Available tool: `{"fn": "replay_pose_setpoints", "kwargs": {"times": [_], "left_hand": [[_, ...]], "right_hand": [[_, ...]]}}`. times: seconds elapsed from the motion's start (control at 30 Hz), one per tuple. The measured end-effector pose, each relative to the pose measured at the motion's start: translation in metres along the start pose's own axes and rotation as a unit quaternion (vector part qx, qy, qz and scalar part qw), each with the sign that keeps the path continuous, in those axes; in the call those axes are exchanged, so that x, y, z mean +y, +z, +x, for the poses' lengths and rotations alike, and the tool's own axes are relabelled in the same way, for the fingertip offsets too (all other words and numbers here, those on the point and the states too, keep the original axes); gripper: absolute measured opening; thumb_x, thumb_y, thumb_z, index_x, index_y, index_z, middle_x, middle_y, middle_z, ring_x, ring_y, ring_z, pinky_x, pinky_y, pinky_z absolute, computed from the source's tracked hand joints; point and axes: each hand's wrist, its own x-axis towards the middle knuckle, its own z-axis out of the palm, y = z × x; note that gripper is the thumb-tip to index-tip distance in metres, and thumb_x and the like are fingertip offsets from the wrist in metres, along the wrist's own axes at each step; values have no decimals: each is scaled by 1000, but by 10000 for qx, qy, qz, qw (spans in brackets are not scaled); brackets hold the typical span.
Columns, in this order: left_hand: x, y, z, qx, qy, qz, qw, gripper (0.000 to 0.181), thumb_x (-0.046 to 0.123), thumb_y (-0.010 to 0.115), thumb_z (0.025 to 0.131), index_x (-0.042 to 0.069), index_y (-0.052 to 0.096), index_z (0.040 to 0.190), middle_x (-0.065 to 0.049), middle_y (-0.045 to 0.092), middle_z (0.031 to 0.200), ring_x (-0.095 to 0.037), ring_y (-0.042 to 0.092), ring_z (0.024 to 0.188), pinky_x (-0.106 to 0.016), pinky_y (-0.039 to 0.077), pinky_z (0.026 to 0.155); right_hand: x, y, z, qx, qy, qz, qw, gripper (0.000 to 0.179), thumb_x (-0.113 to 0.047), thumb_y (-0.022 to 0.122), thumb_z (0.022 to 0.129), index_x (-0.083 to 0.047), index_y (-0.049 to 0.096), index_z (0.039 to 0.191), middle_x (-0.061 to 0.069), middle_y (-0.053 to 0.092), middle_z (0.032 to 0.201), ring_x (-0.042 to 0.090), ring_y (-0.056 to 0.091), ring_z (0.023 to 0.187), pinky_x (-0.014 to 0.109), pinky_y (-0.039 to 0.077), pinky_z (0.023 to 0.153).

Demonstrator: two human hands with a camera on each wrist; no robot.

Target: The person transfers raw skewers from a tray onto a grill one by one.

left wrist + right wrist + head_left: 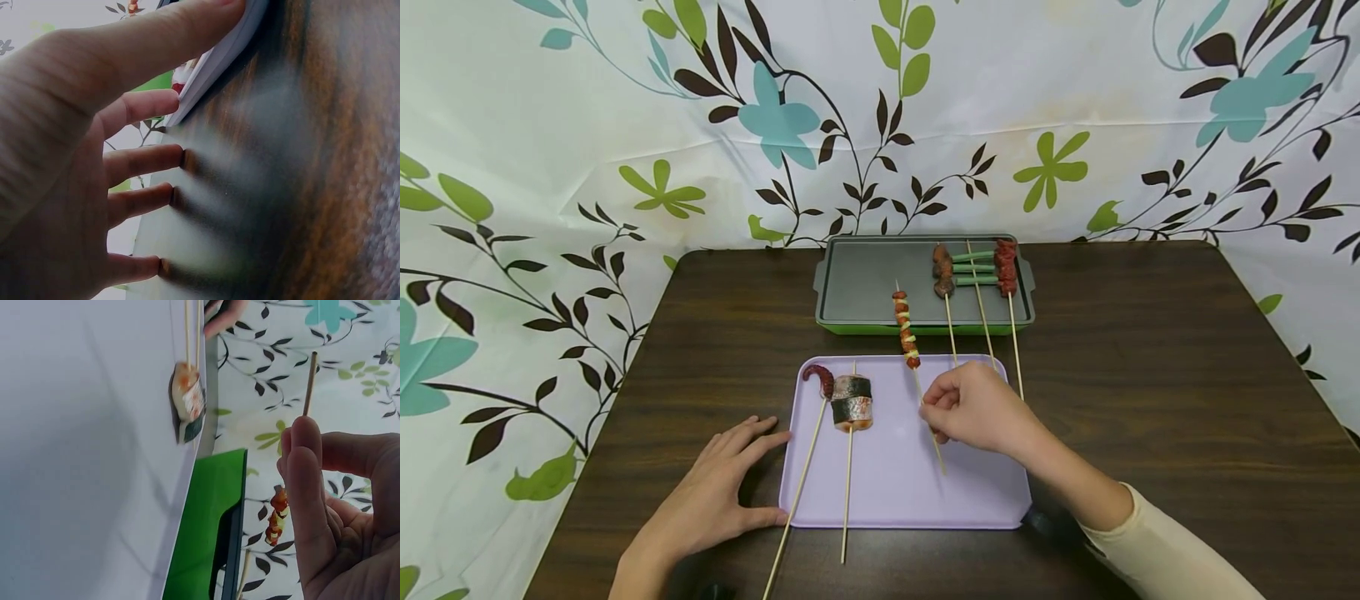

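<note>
My right hand pinches the stick of a skewer threaded with red and pale yellow pieces. Its food end points toward the grill, overlapping the grill's front edge in the head view. Below is a lilac tray. My left hand rests on the table with fingers spread, thumb and index fingertips at the tray's left edge. On the tray's left side lie a dark red tentacle skewer and a fish skewer with silvery skin, their sticks reaching past the front rim. The right wrist view shows the pinched stick between thumb and fingers.
Behind the tray stands a green grill box with a grey plate. On its right lie a brown meat skewer, a skewer of green stalks and a red meat skewer, sticks overhanging the front. A patterned cloth hangs behind the dark wooden table.
</note>
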Motion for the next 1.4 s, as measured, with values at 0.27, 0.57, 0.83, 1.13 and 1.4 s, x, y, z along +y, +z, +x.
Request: {"fn": "replay_pose_setpoints", "kwargs": {"times": [0.27, 0.57, 0.83, 1.13, 1.4], "left_hand": [[1, 0, 0, 22, 43, 0, 10000, 93, 69, 79, 64, 31, 50, 143, -4, 41, 150, -36, 32, 139, -71, 23, 103], [0, 0, 0, 14, 40, 20, 10000, 93, 69, 78, 64, 31, 49, 144, -3, 41, 150, -36, 32, 140, -71, 23, 103], [1, 0, -1, 2, 50, 27, 10000, 92, 71, 77, 65, 31, 49, 144, -3, 41, 150, -35, 32, 140, -71, 23, 104], [0, 0, 0, -11, 22, 37, 10000, 92, 72, 76, 65, 32, 49, 144, -3, 40, 151, -35, 32, 140, -71, 23, 104], [0, 0, -1, 15, 39, 26, 10000, 92, 72, 76, 65, 32, 49, 144, -3, 40, 151, -35, 32, 140, -70, 23, 104]], "right_hand": [[8, -15, 23, 217, 323, 275, 9989, 11, -9, 67, 87, -4, 73, 80, -2, 66, 60, 20, 67, 55, 32, 54, 51], [13, -29, 43, 347, 608, 416, 9967, 13, -10, 65, 88, -1, 74, 83, 4, 68, 62, 26, 69, 59, 34, 56, 54], [12, -34, 56, 421, 724, 359, 9958, 15, -11, 65, 88, -1, 74, 82, 5, 68, 62, 30, 70, 62, 34, 57, 55], [12, -38, 65, 432, 944, 261, 9943, 17, -13, 65, 90, 0, 74, 85, 5, 68, 62, 29, 71, 63, 34, 58, 55], [13, -38, 70, 500, 1033, 178, 9932, 17, -14, 65, 91, -1, 75, 85, 5, 69, 62, 19, 69, 55, 31, 57, 53]]}}
